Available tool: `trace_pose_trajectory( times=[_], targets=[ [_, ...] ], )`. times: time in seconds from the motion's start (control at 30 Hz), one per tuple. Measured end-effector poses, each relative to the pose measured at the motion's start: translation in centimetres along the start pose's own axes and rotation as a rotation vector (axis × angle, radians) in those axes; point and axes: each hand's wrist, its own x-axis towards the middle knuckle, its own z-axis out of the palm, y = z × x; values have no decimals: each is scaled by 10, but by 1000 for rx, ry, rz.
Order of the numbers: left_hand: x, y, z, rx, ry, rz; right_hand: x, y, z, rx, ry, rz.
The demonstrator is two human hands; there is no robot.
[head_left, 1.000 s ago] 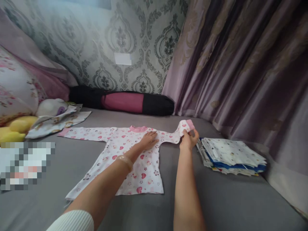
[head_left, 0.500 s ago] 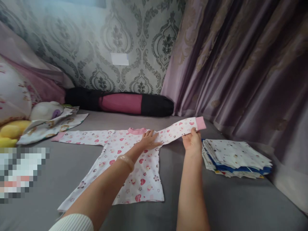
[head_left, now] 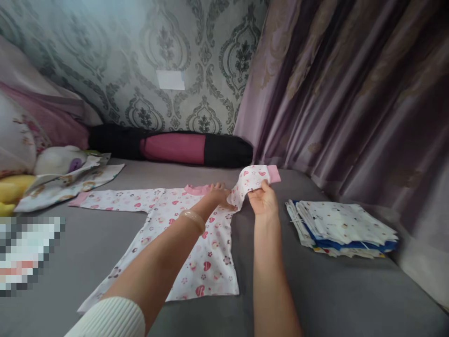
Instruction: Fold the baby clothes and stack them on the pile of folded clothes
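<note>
- the patterned shirt (head_left: 210,255) lies spread on the grey bed sheet (head_left: 336,299), its body and left-side sleeve (head_left: 119,200) flat, much as 0.5 s ago.
- the right-side sleeve (head_left: 253,177) has changed: stretched out nearly straight 0.5 s ago, it now rises from the shoulder in a curved bend, its pink cuff (head_left: 273,173) nearer the collar (head_left: 197,190).
- the right hand (head_left: 263,197) has come inward with it, gripping the sleeve's lower edge between thumb and fingers, just short of the cuff.
- the left hand (head_left: 220,195) stays on the shoulder beside the collar, fingers spread rather than closed.
- the folded clothes (head_left: 345,224) remain stacked at the right, now farther from the right hand.
</note>
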Motion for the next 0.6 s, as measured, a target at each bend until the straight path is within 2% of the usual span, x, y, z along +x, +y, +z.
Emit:
trace_pose_trajectory(
  times=[0.13,0.27,0.43,0.6],
  targets=[
    [-3,1,3,-44,32,21,1,10,0,-34,-44,20],
    [-19,-11,19,-127,174,54,3,16,0,-38,-30,49],
    [-61,-56,44,-144,374,-68,3,24,4,-65,-28,26],
    [-111,-107,66,-78,450,-167,3,39,20,-80,35,57]
  ],
)
